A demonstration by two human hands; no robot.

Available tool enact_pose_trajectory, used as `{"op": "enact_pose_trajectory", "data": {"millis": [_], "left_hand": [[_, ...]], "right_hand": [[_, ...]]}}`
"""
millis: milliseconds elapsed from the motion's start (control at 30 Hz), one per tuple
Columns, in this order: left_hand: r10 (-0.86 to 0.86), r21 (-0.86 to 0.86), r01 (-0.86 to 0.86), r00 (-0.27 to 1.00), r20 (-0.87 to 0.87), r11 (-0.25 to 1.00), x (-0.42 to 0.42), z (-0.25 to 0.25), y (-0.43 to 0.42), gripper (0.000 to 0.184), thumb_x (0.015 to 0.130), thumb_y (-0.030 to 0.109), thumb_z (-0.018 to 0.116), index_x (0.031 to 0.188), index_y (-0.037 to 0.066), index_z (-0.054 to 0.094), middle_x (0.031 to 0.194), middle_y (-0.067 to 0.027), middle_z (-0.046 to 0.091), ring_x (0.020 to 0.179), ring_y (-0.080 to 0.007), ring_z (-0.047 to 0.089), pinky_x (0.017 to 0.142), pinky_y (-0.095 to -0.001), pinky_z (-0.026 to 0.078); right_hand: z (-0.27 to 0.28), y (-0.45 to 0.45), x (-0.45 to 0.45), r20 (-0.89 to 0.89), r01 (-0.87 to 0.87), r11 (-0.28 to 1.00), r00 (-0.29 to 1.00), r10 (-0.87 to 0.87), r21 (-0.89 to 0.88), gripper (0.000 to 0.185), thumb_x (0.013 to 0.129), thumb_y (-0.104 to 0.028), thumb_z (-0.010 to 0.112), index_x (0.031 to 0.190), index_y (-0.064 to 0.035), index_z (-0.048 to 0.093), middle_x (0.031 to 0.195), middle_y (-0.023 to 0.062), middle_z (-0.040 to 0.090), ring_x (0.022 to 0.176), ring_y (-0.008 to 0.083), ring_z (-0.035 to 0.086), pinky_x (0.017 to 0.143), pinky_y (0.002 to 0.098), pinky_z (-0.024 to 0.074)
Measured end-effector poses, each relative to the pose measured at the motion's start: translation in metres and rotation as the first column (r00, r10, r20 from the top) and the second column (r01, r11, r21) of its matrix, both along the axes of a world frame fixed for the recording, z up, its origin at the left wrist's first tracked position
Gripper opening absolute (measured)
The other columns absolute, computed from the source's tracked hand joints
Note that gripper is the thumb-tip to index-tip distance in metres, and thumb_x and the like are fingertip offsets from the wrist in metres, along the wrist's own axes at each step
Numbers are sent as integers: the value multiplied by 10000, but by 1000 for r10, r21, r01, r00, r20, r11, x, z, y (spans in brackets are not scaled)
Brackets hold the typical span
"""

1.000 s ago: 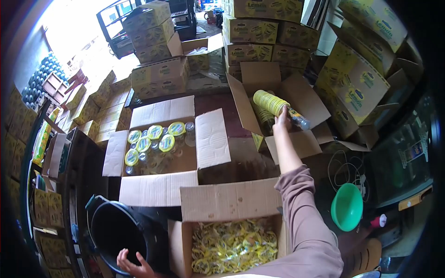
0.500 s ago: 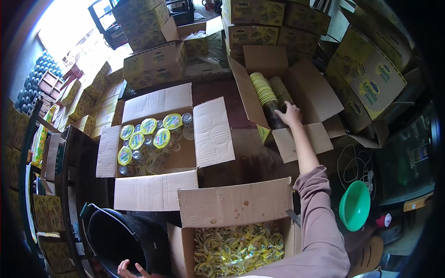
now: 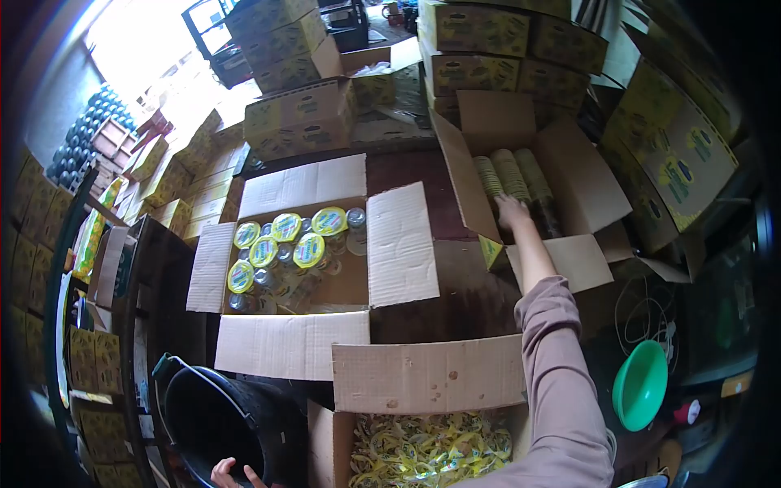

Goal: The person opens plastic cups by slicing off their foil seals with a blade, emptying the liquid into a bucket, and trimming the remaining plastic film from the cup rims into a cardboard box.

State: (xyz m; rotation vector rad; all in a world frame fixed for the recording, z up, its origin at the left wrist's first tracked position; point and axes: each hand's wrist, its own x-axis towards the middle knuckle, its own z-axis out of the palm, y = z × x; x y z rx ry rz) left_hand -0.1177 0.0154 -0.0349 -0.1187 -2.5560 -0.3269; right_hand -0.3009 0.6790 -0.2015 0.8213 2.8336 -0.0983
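Note:
My right hand (image 3: 513, 213) reaches down into an open carton (image 3: 582, 183) at the back right. Its fingers curl at the near end of the leftmost stack of cups (image 3: 488, 175); the fingertips are partly hidden. Beside that stack lie two more rows, a middle stack (image 3: 511, 171) and a right stack (image 3: 534, 175), with yellowish rims and dark near ends. My left hand (image 3: 234, 473) is at the bottom edge, in front of the black bucket (image 3: 207, 415), fingers apart and holding nothing.
A second open carton (image 3: 403, 244) holds clear cups, several with yellow lids (image 3: 310, 250). In front, another carton (image 3: 427, 378) is filled with yellow plastic strips (image 3: 431, 451). A green bowl (image 3: 640, 386) stands at right. Stacked lemon cartons (image 3: 297, 122) line the back.
My right hand has moved deeper into the carton, toward its left side. Three stacks of cups now show there instead of two, and the bright left one sits lower. The view has shifted slightly.

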Motion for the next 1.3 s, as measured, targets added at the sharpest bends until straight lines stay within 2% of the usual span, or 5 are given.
{"op": "enact_pose_trajectory", "data": {"millis": [133,200,333,733,1300], "left_hand": [[-21,16,20,999,47,1000,-4,3,-2,250,784,197,592,949,11,565,931,-154,552,875,-308,500,788,-394,404],[-13,116,-4,989,145,993,0,0,-9,311,793,241,593,1004,17,547,969,-157,546,886,-302,502,797,-397,401],[-155,519,13,961,231,854,6,-12,-31,396,838,358,506,1037,16,480,1028,-99,483,994,-204,461,823,-329,377],[-226,761,116,973,41,639,8,-16,-44,590,812,517,516,1099,8,439,1074,-106,431,988,-189,469,732,-303,459],[-345,765,271,936,-68,584,6,-12,-50,419,656,61,676,1023,22,476,1018,-114,504,918,-203,522,702,-272,461]], "right_hand": [[-11,27,-1,-348,-21,987,937,-37,-161,480,714,-148,589,1186,-112,510,1256,161,450,1167,303,426,977,386,354],[9,28,-12,-871,69,996,490,11,52,199,723,-165,610,893,-63,623,859,156,598,816,324,578,732,399,468],[137,-63,-41,-996,-72,997,93,19,12,64,757,-85,604,814,-57,615,740,88,570,621,214,574,563,319,469],[72,-348,-129,-108,-816,551,541,834,174,771,547,-298,765,1225,-127,442,1351,116,324,1308,265,213,1066,470,175],[182,-380,0,-683,-626,780,561,468,20,363,551,-138,688,879,-85,543,974,130,514,958,308,522,794,399,453]]}}
